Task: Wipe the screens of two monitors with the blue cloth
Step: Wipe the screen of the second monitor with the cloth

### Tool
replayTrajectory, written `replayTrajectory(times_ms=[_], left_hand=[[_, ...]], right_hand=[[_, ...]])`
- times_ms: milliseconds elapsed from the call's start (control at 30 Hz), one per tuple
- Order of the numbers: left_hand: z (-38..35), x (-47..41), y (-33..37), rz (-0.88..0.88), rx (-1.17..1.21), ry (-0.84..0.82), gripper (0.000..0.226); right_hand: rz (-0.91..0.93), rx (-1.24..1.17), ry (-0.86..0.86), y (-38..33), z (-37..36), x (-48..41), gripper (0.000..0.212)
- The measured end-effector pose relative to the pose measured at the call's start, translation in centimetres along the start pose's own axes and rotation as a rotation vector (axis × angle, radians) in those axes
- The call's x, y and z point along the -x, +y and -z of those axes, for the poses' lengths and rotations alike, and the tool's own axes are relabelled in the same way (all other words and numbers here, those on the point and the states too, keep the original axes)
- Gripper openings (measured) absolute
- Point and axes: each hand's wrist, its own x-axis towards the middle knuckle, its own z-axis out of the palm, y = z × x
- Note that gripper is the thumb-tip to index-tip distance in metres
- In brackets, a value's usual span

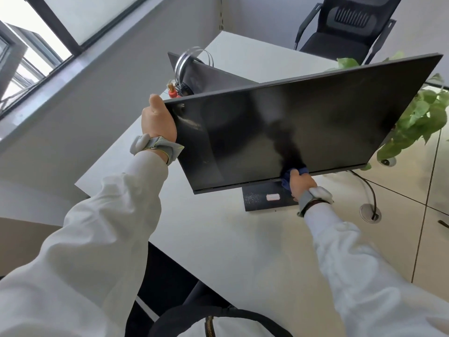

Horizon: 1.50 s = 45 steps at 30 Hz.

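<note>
Blue cloth (286, 180), clutched in your right hand (302, 184), meets the monitor's (303, 110) lower edge; left hand (159, 120) clamps its side; overlap your strokes.

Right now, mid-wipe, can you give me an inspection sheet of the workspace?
Surface: white desk, the monitor's stand on it.
Job's things: monitor with smears near its left edge; second monitor behind it; cloth at the screen's bottom edge.
Clutter: metal hoops and a red item behind the monitor.
Hands: left hand grips the monitor's left edge; right hand holds the cloth.
Cables: cable runs from the monitor into a grommet.
Surroundings: plant and chair at right, window at left.
</note>
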Motion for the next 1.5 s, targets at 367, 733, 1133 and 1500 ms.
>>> replayTrajectory(times_ms=[367,733,1133,1500], left_hand=[[0.1,-0.4,-0.8,-0.014,-0.002,0.002,0.053],[0.5,-0.8,-0.7,-0.036,-0.064,-0.004,0.051],[0.2,-1.4,-1.5,-0.07,-0.032,-0.07,0.057],[0.6,-1.0,-0.5,-0.091,-0.055,-0.083,0.052]], right_hand=[[0.242,0.532,-0.305,-4.3,-8.3,6.2,0.082],[-0.378,-0.554,-0.777,-11.2,-17.8,14.8,0.019],[-0.263,-0.732,-0.583,-6.9,-12.9,10.8,0.019],[0.106,-0.531,-0.462,-10.2,-10.9,11.6,0.018]])
